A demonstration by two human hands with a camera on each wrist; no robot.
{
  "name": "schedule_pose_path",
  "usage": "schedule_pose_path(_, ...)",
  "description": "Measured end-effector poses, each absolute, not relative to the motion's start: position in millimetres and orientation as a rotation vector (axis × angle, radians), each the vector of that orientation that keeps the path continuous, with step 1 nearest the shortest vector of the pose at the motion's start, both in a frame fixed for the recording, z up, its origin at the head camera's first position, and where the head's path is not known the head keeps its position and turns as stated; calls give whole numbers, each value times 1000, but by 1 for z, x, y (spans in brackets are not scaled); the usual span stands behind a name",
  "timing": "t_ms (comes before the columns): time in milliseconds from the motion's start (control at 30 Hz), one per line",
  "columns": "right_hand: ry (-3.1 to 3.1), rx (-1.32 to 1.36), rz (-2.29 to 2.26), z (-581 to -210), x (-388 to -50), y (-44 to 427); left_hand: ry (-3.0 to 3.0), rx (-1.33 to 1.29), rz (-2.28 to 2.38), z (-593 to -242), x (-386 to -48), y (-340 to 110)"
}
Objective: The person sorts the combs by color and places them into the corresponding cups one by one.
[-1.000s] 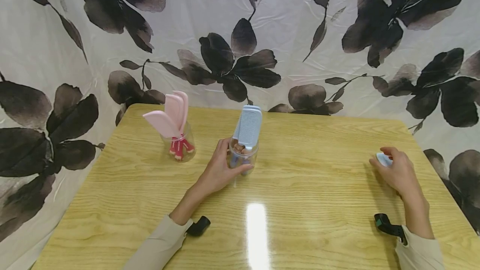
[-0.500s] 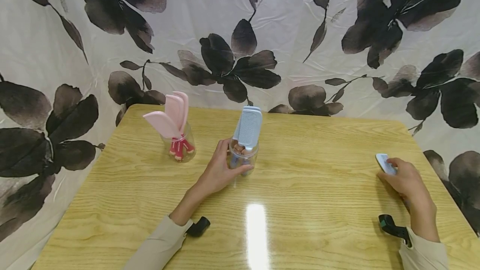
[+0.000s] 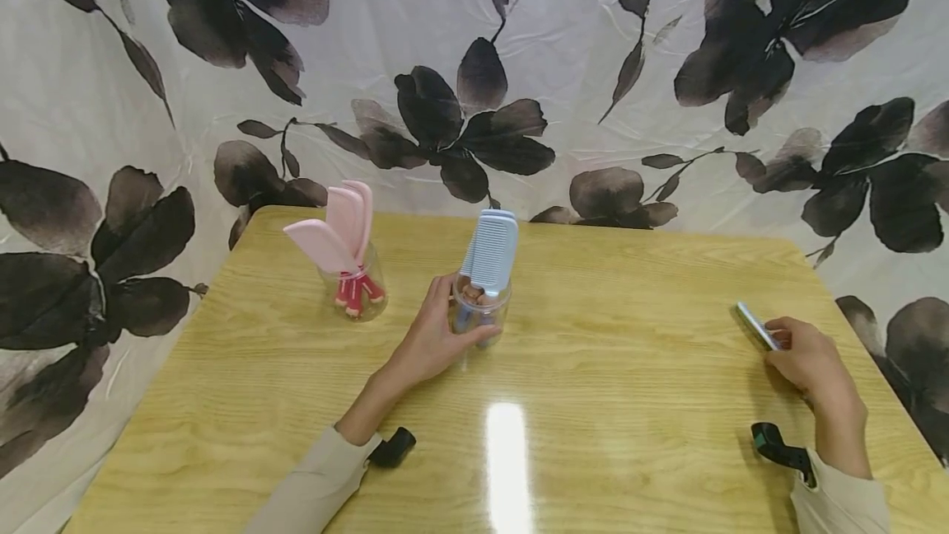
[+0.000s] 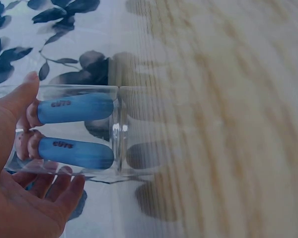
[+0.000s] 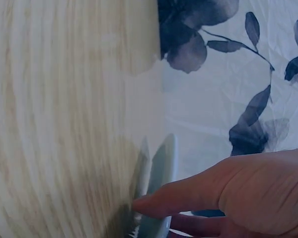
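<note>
Near the middle of the table, my left hand (image 3: 436,334) grips a clear cup (image 3: 502,321) round its side. Light-blue combs (image 3: 493,254) stand in that cup with their toothed ends up. In the left wrist view two blue comb handles (image 4: 77,108), lettered "CUTE", show through the clear wall. Over at the right, my right hand (image 3: 811,361) pinches another light-blue comb (image 3: 754,325), now turned on edge. The right wrist view shows the thumb on the flat face of this comb (image 5: 164,161); its handle is mostly hidden by the hand.
Left of the held cup stands a second clear cup (image 3: 378,270) with several pink combs (image 3: 344,221) on red handles. The wooden table (image 3: 608,353) ends at the back against a floral cloth (image 3: 578,39). A bright reflection lies on the tabletop.
My right hand has shifted slightly right and toward me. The comb in it has turned from flat face up to on edge. The left hand and its cup stay put.
</note>
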State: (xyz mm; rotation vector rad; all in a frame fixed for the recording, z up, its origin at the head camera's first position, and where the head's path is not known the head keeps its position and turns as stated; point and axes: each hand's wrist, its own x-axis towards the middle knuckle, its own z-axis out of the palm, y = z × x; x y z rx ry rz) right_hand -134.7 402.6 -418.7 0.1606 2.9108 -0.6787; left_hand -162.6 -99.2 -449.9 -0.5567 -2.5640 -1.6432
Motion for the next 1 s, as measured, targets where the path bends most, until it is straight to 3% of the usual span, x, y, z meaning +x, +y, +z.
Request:
schedule_pose_path(333,2949,453,-894,-414,-131,397,-2544,-572,-1628,-451,-163,-101)
schedule_pose_path(1000,3107,435,-952,-390,-136,367,-2524,-592,-1606,-452,-165,-99)
